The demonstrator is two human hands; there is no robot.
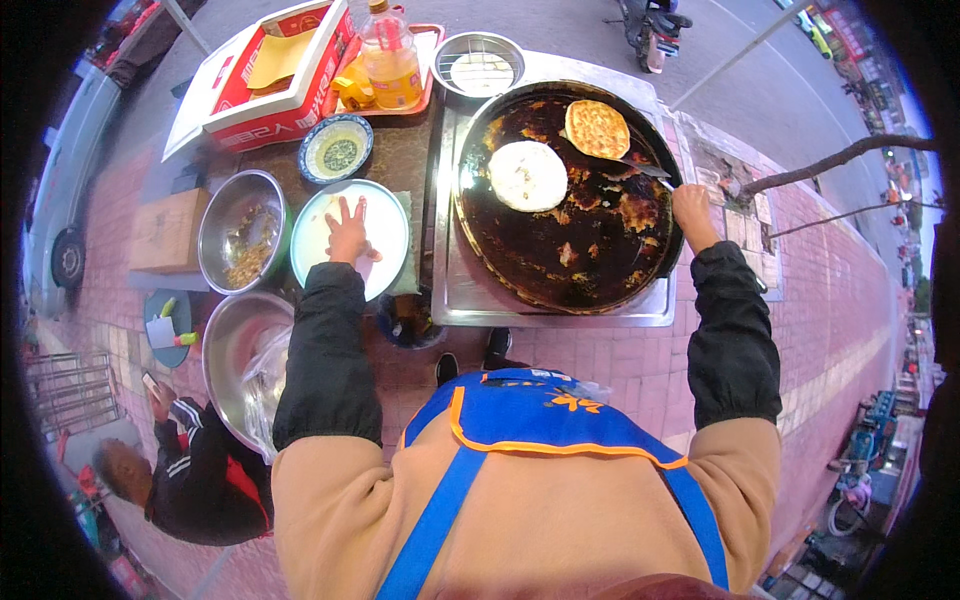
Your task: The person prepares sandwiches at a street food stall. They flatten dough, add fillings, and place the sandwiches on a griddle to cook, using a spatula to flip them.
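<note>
My left hand (347, 236) lies with spread fingers on a round white board or lid with a pale green rim (388, 216); whether anything is beneath the palm is hidden. On the right, my right hand (692, 212) is closed around the handle of a metal spatula (648, 169). The spatula's blade reaches the lower edge of a browned flatbread (598, 127), at the far right of the big round black griddle (545, 268). Left of it, a pale, floury flatbread (528, 177) lies flat on the same griddle, apart from the browned one.
Beside the board are a steel bowl with filling (247, 265), a blue-patterned bowl (335, 150) and a larger steel bowl with plastic (225, 360). Farther back stand an oil bottle (390, 65), a red-white box (270, 85) and a rack-topped bowl (480, 65). A person (200, 470) sits at left.
</note>
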